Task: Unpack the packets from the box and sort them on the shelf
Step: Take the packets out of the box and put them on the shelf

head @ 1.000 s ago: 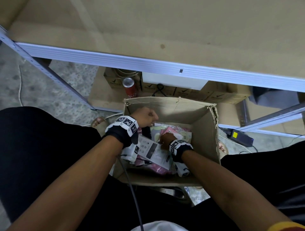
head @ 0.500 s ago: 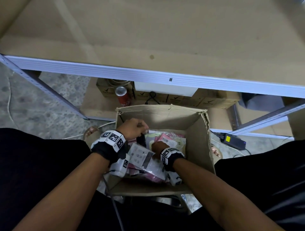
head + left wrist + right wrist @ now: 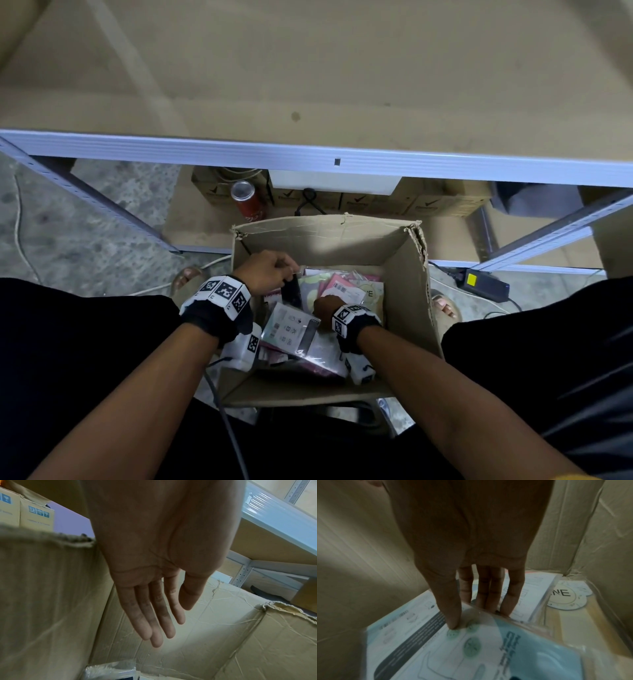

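Head view: an open cardboard box [image 3: 407, 291] stands on the floor between the person's legs, just in front of a metal shelf [image 3: 308, 157] whose board lies bare above. Both hands reach into it. The left hand [image 3: 270, 272] sits by the far-left inner corner; the right hand [image 3: 327, 305] rests low among the packets [image 3: 342, 287], which lie loose and overlapping on the box bottom. A white printed packet [image 3: 291, 330] lies tilted at the near side, between the two wrists. On the lower shelf behind the box stand a red can [image 3: 246, 202] and a row of small cartons [image 3: 370, 202]; a black adapter [image 3: 486, 284] lies on the floor at right.

Left wrist view: left hand [image 3: 154, 574] held flat, fingers [image 3: 159, 615] straight and close together, touching nothing, above the box wall.

Right wrist view: right hand [image 3: 476, 561] pinches the edge of a clear-sleeved printed packet [image 3: 471, 649], thumb on top, fingers [image 3: 488, 595] beneath it
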`<state>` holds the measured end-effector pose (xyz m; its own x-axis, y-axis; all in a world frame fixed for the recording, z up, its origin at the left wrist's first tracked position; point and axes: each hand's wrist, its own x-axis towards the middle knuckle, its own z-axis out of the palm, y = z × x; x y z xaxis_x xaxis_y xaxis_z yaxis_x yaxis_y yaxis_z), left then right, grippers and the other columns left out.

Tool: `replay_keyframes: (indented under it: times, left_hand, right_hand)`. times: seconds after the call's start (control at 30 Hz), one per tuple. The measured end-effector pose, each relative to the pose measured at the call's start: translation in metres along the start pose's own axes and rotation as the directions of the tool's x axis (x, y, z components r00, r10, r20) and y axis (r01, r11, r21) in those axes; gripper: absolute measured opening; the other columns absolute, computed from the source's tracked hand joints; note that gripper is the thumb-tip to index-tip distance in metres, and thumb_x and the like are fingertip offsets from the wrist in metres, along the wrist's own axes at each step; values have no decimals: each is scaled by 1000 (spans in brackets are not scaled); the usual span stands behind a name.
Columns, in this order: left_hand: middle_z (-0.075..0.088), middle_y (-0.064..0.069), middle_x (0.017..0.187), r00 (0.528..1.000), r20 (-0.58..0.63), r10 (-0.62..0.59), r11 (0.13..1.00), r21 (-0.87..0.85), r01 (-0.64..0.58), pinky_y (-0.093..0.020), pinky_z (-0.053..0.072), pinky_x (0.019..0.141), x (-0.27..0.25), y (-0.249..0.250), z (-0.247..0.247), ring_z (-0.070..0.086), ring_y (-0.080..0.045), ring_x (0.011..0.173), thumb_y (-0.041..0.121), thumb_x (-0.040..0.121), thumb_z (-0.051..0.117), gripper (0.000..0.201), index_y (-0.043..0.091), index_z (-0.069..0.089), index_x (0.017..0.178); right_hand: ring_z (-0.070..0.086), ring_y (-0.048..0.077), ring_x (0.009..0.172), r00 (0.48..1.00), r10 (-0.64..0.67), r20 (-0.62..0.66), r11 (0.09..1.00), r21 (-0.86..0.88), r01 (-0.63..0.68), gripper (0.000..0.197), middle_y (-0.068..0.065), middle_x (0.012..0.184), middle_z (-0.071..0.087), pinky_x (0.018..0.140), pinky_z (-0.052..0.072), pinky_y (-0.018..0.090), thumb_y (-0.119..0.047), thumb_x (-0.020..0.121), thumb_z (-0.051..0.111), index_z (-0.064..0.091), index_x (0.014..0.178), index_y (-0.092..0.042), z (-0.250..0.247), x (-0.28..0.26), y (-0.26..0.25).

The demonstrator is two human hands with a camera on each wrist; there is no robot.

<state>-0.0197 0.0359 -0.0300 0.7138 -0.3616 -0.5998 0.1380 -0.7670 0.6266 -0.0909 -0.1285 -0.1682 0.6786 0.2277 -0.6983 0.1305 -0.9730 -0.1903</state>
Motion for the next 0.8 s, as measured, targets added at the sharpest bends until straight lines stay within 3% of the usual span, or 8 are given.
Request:
replay_keyframes:
  times: [0.17,0.3,0.5,0.63,0.7,0.8]
  left_hand:
    - [68,10,82,1000,0,-1,1000,19,1,-18,44,65,2,-2,1,62,-2,72,13,97,58,15,22,69,101]
    - [71,1,89,1000,8,-9,1000,12,9,-26,48,79,2,-4,1,65,-13,80,9,96,57,17,18,70,103]
    - [73,-5,98,1000,11,-7,1000,10,7,-26,48,77,4,-6,1,68,-18,86,10,98,56,16,16,69,103]
    - [74,-8,100,1000,10,-3,1000,23,3,-32,53,85,4,-6,1,70,-23,92,12,98,55,17,14,69,107]
    - [74,-9,101,1000,10,-5,1000,15,4,-36,55,89,5,-6,2,70,-25,94,12,98,55,18,11,69,110]
    - [72,-8,97,1000,4,-6,1000,8,6,-28,52,78,5,-5,5,68,-23,88,9,98,55,19,11,69,109]
  right_hand:
    - [65,32,107,999,-12,38,999,-31,14,56,15,115,67,94,54,41,-27,82,79,58,126,0,2,-3,-1]
    - [65,32,103,998,0,71,1000,20,-1,47,17,110,67,91,55,42,-22,82,79,62,120,0,-2,-4,-2]
    - [67,32,102,991,-26,134,996,88,14,44,16,110,69,89,57,43,-17,79,80,65,118,-2,3,-7,-10]
    - [58,35,115,997,-31,72,998,65,26,47,21,123,60,97,51,44,-18,83,76,61,124,0,1,-7,-10]
    - [59,36,112,1000,4,18,997,83,-6,45,21,119,62,94,53,44,-17,86,73,58,125,0,-1,-8,-9]
    - [60,37,114,998,45,48,981,186,-54,42,21,121,62,95,52,44,-16,88,70,55,125,-2,-1,-9,-2]
